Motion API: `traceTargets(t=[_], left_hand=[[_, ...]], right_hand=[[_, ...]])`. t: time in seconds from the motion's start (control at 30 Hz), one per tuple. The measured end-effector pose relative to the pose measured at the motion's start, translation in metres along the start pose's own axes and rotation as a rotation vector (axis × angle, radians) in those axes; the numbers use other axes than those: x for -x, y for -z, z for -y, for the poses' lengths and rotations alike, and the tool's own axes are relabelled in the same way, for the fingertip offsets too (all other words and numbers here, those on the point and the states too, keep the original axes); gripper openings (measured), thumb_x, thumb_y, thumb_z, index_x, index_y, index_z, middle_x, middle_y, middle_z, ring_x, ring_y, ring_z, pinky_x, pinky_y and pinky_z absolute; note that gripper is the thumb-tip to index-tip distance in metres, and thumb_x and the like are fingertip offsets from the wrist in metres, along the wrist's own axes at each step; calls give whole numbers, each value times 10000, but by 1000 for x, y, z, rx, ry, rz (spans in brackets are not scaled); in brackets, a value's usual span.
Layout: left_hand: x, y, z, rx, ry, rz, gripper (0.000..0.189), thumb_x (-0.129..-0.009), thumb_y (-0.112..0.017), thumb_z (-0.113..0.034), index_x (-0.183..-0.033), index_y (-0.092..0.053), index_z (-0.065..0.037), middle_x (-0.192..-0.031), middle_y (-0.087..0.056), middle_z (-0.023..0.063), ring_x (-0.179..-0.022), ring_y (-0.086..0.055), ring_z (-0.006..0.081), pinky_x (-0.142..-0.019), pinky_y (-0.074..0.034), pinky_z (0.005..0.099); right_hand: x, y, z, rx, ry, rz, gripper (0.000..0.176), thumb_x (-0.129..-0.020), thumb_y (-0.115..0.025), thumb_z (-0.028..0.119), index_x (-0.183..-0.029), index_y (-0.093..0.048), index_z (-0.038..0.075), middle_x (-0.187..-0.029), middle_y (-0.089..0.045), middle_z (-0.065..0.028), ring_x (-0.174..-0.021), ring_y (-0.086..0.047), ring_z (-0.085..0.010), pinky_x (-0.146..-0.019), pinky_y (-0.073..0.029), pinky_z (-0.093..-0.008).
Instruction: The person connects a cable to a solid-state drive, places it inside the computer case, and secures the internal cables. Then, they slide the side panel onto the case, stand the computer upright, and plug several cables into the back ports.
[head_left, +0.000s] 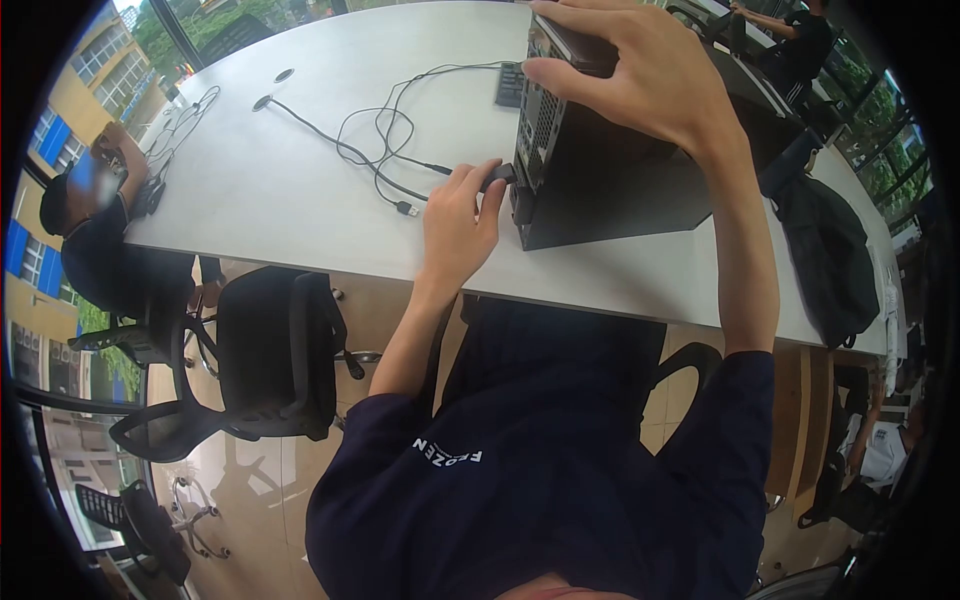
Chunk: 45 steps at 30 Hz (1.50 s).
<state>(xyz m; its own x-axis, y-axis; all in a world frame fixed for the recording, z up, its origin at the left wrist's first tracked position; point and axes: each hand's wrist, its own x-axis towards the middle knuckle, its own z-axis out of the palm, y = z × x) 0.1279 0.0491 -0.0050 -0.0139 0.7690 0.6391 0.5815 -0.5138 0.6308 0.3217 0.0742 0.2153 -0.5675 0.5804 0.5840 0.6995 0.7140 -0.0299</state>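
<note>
A black desktop computer tower (620, 185) stands on the white table, its perforated back panel facing left. Low on that panel, my left hand (462, 215) pinches a black power plug (498, 177) right at the socket area. The thick black cable (330, 140) runs from around that hand to a round hole in the tabletop. My right hand (650, 70) grips the tower's upper rear edge, thumb and fingers on either side of it. Beside my left hand lies a loose USB plug (406, 209) on a thin cable.
A black keyboard (509, 86) lies behind the tower. On the right of the table (440, 30) rests a black bag (830, 250). A person (110, 220) sits at the left end near more cables (180, 125). A black backpack (275, 350) hangs on a chair at left.
</note>
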Motion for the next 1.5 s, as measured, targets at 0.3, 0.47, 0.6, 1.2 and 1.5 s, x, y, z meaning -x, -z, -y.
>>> traceTargets(t=[0.3, 0.47, 0.6, 1.2, 1.5], left_hand=[[3, 22, -5, -30, 19, 246, 286, -959, -685, -194, -1193, -680, -30, -982, -720, 154, -843, -673, 355, -765, -511, 432], [11, 22, -2, 15, 100, 287, 273, -928, -723, -160, -1151, -646, -23, -989, -713, 162, -807, -655, 299, -754, -514, 373], [22, 15, 8, 173, 11, 317, 284, -914, -732, -104, -1163, -640, -3, -1024, -677, 150, -857, -651, 265, -772, -521, 349], [29, 4, 7, 157, -61, 246, 223, -916, -711, -38, -1132, -725, 15, -991, -710, 138, -847, -664, 261, -784, -509, 356], [26, 3, 1, 153, -46, 239, 242, -915, -706, -46, -1149, -691, 14, -995, -695, 170, -852, -677, 312, -784, -518, 400]], right_hand=[[17, 12, -23, -37, 220, -13, 767, -812, -687, 562, -1236, -692, -77, -1223, -699, -281, -1146, -682, -408, -1112, -457, -468], [25, 34, -5, -100, 233, 54, 761, -771, -735, 513, -1259, -685, -69, -1242, -697, -275, -1177, -677, -388, -1113, -455, -459], [25, 33, -5, -64, 231, 44, 771, -771, -731, 534, -1260, -691, -61, -1255, -699, -262, -1179, -678, -382, -1099, -464, -447], [24, 12, -34, -148, 181, -27, 784, -780, -725, 589, -1255, -708, -35, -1240, -709, -249, -1133, -695, -374, -988, -527, -404], [27, 11, -28, -147, 138, -55, 762, -777, -715, 575, -1249, -715, -23, -1225, -715, -243, -1108, -703, -370, -962, -535, -398]])
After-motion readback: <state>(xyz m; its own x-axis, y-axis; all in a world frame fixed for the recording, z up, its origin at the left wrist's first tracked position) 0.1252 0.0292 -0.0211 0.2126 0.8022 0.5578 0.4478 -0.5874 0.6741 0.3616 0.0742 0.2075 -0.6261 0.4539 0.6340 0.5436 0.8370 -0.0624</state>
